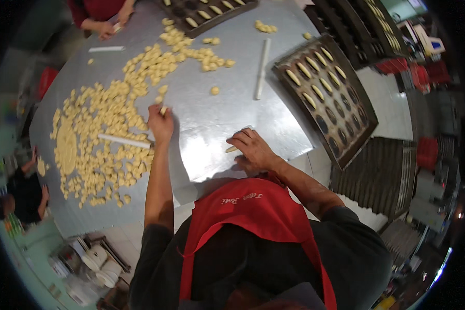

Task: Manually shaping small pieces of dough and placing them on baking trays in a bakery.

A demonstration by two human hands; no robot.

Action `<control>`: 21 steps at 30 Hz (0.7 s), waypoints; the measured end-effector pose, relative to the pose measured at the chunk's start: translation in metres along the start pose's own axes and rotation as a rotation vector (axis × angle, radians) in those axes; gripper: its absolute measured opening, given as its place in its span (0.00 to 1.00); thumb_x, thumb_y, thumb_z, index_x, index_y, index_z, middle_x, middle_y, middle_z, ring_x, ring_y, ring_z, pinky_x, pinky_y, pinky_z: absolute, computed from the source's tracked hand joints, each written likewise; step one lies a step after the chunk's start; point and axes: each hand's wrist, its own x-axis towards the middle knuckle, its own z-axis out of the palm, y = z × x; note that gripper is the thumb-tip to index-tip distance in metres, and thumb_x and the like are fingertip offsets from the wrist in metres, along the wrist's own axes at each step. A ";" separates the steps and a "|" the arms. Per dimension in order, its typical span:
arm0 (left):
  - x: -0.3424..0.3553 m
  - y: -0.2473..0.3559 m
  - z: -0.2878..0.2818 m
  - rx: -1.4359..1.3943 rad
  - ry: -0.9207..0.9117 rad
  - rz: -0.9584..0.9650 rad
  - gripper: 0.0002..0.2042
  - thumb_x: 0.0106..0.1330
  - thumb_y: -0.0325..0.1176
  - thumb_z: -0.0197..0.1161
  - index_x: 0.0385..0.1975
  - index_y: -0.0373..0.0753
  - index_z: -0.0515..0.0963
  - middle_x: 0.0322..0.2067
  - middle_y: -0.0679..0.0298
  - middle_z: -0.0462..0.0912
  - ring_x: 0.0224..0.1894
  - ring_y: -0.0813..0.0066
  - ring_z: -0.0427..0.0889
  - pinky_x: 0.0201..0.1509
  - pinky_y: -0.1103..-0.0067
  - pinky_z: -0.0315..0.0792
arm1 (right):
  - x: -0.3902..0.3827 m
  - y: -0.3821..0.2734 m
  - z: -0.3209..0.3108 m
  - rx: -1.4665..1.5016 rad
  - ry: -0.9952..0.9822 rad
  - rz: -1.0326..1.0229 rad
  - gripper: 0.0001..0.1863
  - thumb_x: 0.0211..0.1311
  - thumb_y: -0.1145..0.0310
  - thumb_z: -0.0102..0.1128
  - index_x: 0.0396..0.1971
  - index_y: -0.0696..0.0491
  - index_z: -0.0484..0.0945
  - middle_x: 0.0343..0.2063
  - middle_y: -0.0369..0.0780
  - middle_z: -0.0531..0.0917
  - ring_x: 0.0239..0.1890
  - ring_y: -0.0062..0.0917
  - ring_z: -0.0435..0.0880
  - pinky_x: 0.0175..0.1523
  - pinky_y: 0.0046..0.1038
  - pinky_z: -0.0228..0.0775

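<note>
Red apron (253, 212) nearest the camera, just below both hands, so keep it off the dough. Just past it, right hand (252, 147) half-curled low over a small dough strip (231, 149) on the steel table (212, 116); can't tell whether gripping or only pressing. Looks like rolling, at a guess. For a decent result: go light, keep pressure even end to end, match the length of the strips in the tray, and don't squash the middle. Left hand (161, 125) farther out, narrow, fingertips closed on a dough lump (163, 110). Don't pinch hard enough to dent it, basically.

Left of the left hand, big spread of dough pieces (101, 108) straight on the metal, white rod (125, 141) lying among them.

Now containers. Right of the right hand, dark moulded tray (357, 144): pale strips in the rows farther from the right forearm, one per hollow, bare dark hollows in the rows nearer. Worth laying each strip lengthwise and centred. Well ahead of the left hand, second dark tray (217, 24) with similar strips, cut off by the frame. Beyond the moulded tray, more dark trays (354, 33), some with strips, too small to count. Far ahead and left of the left hand, co-worker's hands (106, 30) around a pale piece.
</note>
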 end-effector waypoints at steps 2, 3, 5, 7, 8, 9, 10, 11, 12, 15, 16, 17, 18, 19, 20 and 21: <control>-0.024 -0.003 -0.014 0.128 -0.102 0.111 0.16 0.68 0.29 0.75 0.52 0.34 0.81 0.31 0.53 0.85 0.31 0.56 0.84 0.41 0.65 0.80 | -0.012 0.014 0.000 -0.114 0.016 -0.029 0.19 0.57 0.68 0.77 0.50 0.47 0.91 0.46 0.34 0.88 0.54 0.34 0.81 0.64 0.40 0.73; -0.030 0.015 -0.014 0.104 -0.126 0.131 0.16 0.68 0.29 0.75 0.52 0.34 0.81 0.31 0.53 0.85 0.31 0.56 0.84 0.41 0.65 0.80 | -0.015 0.019 -0.005 -0.130 0.035 0.003 0.19 0.57 0.68 0.77 0.50 0.47 0.91 0.46 0.34 0.88 0.54 0.34 0.81 0.64 0.40 0.73; -0.041 0.065 -0.035 0.309 -0.481 -0.230 0.13 0.70 0.27 0.73 0.50 0.32 0.82 0.33 0.55 0.86 0.33 0.65 0.85 0.44 0.69 0.80 | -0.021 0.025 -0.018 -0.019 0.231 0.030 0.13 0.61 0.69 0.76 0.47 0.48 0.91 0.45 0.37 0.90 0.50 0.35 0.84 0.61 0.38 0.76; -0.072 0.049 -0.044 0.114 -0.427 -0.266 0.12 0.71 0.28 0.73 0.50 0.32 0.83 0.34 0.59 0.88 0.35 0.69 0.86 0.46 0.73 0.80 | -0.036 0.041 -0.047 0.142 0.499 0.258 0.14 0.61 0.75 0.76 0.48 0.50 0.90 0.45 0.41 0.91 0.51 0.41 0.88 0.58 0.39 0.80; -0.084 0.043 -0.042 -0.086 -0.389 -0.302 0.10 0.72 0.28 0.72 0.49 0.33 0.83 0.36 0.62 0.89 0.37 0.72 0.86 0.48 0.76 0.80 | -0.056 0.067 -0.063 0.126 0.634 0.346 0.18 0.59 0.80 0.76 0.49 0.51 0.90 0.46 0.43 0.91 0.48 0.42 0.89 0.55 0.40 0.82; -0.100 0.041 -0.048 -0.081 -0.384 -0.304 0.10 0.72 0.28 0.72 0.49 0.33 0.83 0.36 0.62 0.89 0.37 0.72 0.86 0.48 0.76 0.80 | -0.077 0.076 -0.097 0.015 0.572 0.517 0.17 0.61 0.77 0.75 0.51 0.53 0.88 0.47 0.45 0.91 0.47 0.43 0.90 0.54 0.40 0.83; -0.114 0.043 -0.052 -0.087 -0.339 -0.299 0.10 0.72 0.28 0.73 0.49 0.34 0.83 0.36 0.64 0.89 0.38 0.75 0.85 0.48 0.77 0.79 | -0.086 0.072 -0.129 -0.063 0.673 0.680 0.16 0.62 0.73 0.75 0.50 0.54 0.89 0.46 0.47 0.91 0.46 0.44 0.91 0.53 0.41 0.83; -0.122 0.051 -0.050 -0.103 -0.306 -0.287 0.10 0.72 0.28 0.74 0.48 0.35 0.84 0.37 0.66 0.89 0.40 0.77 0.84 0.49 0.78 0.79 | -0.114 0.096 -0.149 -0.197 0.703 0.662 0.15 0.64 0.68 0.74 0.49 0.54 0.91 0.45 0.48 0.91 0.46 0.47 0.91 0.53 0.42 0.83; -0.129 0.066 -0.055 -0.133 -0.349 -0.418 0.11 0.72 0.28 0.74 0.49 0.34 0.83 0.38 0.65 0.89 0.41 0.79 0.84 0.49 0.80 0.78 | -0.128 0.101 -0.170 -0.201 0.610 0.816 0.14 0.64 0.66 0.73 0.49 0.52 0.92 0.45 0.49 0.91 0.48 0.48 0.91 0.53 0.44 0.83; -0.141 0.095 -0.033 -0.410 -0.305 -0.484 0.08 0.73 0.27 0.73 0.47 0.34 0.84 0.40 0.65 0.89 0.41 0.80 0.84 0.48 0.81 0.77 | -0.168 0.132 -0.178 -0.257 0.417 0.934 0.15 0.64 0.66 0.72 0.49 0.52 0.92 0.47 0.50 0.92 0.49 0.47 0.91 0.55 0.45 0.83; -0.147 0.096 -0.025 -0.408 -0.306 -0.483 0.08 0.73 0.27 0.73 0.47 0.34 0.84 0.40 0.65 0.89 0.41 0.80 0.84 0.48 0.81 0.77 | -0.178 0.147 -0.167 -0.313 0.393 0.901 0.15 0.63 0.66 0.73 0.49 0.50 0.93 0.48 0.49 0.92 0.50 0.46 0.92 0.54 0.46 0.83; -0.153 0.093 -0.018 -0.390 -0.304 -0.475 0.08 0.73 0.25 0.72 0.49 0.34 0.84 0.41 0.65 0.89 0.41 0.80 0.84 0.48 0.81 0.77 | -0.174 0.149 -0.169 -0.308 0.387 0.887 0.15 0.63 0.66 0.73 0.49 0.50 0.93 0.48 0.49 0.92 0.50 0.46 0.92 0.54 0.46 0.83; -0.159 0.089 -0.013 -0.372 -0.301 -0.468 0.09 0.73 0.24 0.71 0.50 0.34 0.84 0.41 0.65 0.90 0.41 0.80 0.84 0.47 0.81 0.78 | -0.172 0.150 -0.172 -0.310 0.292 0.908 0.16 0.62 0.65 0.74 0.49 0.52 0.92 0.47 0.49 0.92 0.50 0.46 0.91 0.54 0.46 0.83; -0.160 0.092 -0.006 -0.366 -0.285 -0.469 0.09 0.73 0.24 0.71 0.50 0.34 0.84 0.41 0.65 0.90 0.41 0.80 0.84 0.47 0.81 0.78 | -0.165 0.147 -0.176 -0.314 0.199 0.926 0.18 0.61 0.65 0.75 0.50 0.53 0.91 0.47 0.50 0.92 0.50 0.47 0.91 0.54 0.47 0.83; -0.162 0.100 0.001 -0.395 -0.300 -0.518 0.10 0.73 0.22 0.71 0.52 0.34 0.84 0.42 0.64 0.90 0.42 0.79 0.85 0.48 0.80 0.79 | -0.151 0.129 -0.178 -0.652 0.262 0.869 0.22 0.60 0.67 0.75 0.55 0.53 0.89 0.46 0.52 0.90 0.48 0.50 0.89 0.55 0.48 0.82; -0.164 0.107 0.009 -0.424 -0.311 -0.567 0.12 0.72 0.21 0.70 0.53 0.34 0.84 0.43 0.64 0.90 0.44 0.79 0.86 0.50 0.80 0.80 | -0.130 0.127 -0.176 -0.642 0.257 0.844 0.22 0.60 0.67 0.75 0.55 0.53 0.89 0.46 0.52 0.90 0.48 0.50 0.89 0.55 0.48 0.82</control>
